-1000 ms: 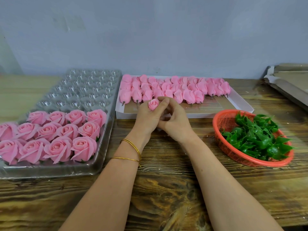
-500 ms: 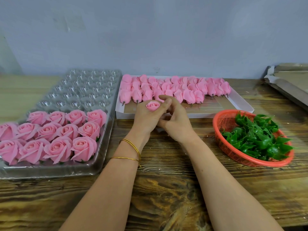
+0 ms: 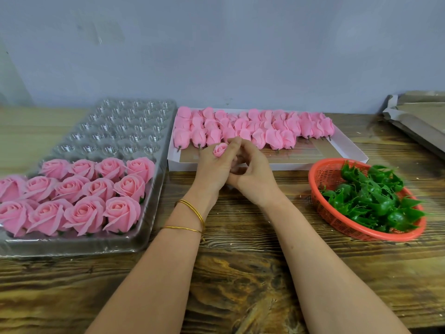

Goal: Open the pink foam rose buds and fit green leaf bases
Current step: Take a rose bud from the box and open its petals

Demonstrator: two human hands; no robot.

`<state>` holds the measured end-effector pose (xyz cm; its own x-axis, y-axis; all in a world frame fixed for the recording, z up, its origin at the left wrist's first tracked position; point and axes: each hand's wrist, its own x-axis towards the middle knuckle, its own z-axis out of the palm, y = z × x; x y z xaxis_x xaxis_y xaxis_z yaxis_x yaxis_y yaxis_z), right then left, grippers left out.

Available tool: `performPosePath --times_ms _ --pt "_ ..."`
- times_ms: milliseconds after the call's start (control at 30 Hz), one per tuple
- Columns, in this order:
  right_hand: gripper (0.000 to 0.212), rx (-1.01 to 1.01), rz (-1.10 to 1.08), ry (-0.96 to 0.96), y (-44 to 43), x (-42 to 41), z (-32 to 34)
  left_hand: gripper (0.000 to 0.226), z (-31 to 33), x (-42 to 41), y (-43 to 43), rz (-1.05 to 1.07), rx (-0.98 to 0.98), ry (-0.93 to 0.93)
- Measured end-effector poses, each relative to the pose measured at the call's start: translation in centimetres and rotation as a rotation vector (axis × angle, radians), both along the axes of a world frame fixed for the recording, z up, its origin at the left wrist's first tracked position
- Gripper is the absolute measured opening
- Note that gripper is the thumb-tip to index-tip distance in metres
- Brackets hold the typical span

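Head view: we see the left hand (image 3: pixel 212 167) at the centre of the table (image 3: pixel 240 273), its fingers curled round one small pink bud (image 3: pixel 220 149) that peeks out at the top of the fist. The right hand (image 3: pixel 255 174) presses against it from three o'clock with its fingers curled in. Whether they pinch the bud's lower part we cannot tell, since that part is hidden. The bud looks tightly closed and we see no green on it.

At nine o'clock a clear tray (image 3: pixel 72 247) holds opened roses (image 3: pixel 79 189) in its near rows, with hints of green under some. Its far cups stand unfilled. At twelve o'clock, just behind the hands, a white box (image 3: pixel 265 166) carries several rows of closed buds (image 3: pixel 252 126). At three o'clock an orange basket (image 3: pixel 337 220) is heaped with green leaf bases (image 3: pixel 370 196).

We judge the job under halfway: about a dozen roses done, many more buds waiting, and this one at the opening step with its base not yet fitted.
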<state>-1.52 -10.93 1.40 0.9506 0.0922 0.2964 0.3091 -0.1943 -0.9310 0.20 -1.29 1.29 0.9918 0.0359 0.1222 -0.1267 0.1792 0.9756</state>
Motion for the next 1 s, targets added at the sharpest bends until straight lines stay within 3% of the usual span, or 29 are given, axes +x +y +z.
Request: performPosePath --times_ms 600,800,1000 --pt "0.06 0.011 -0.097 0.048 0.0 -0.6 0.9 0.014 -0.2 0.0 0.2 -0.022 -0.024 -0.071" --pt "0.046 0.248 -0.189 0.078 0.0 -0.6 1.6 0.035 -0.1 0.5 0.4 0.176 0.367 -0.195" --pt "0.032 0.13 -0.216 0.079 0.1 -0.4 1.5 0.03 -0.3 0.2 -0.2 0.083 0.369 -0.229"
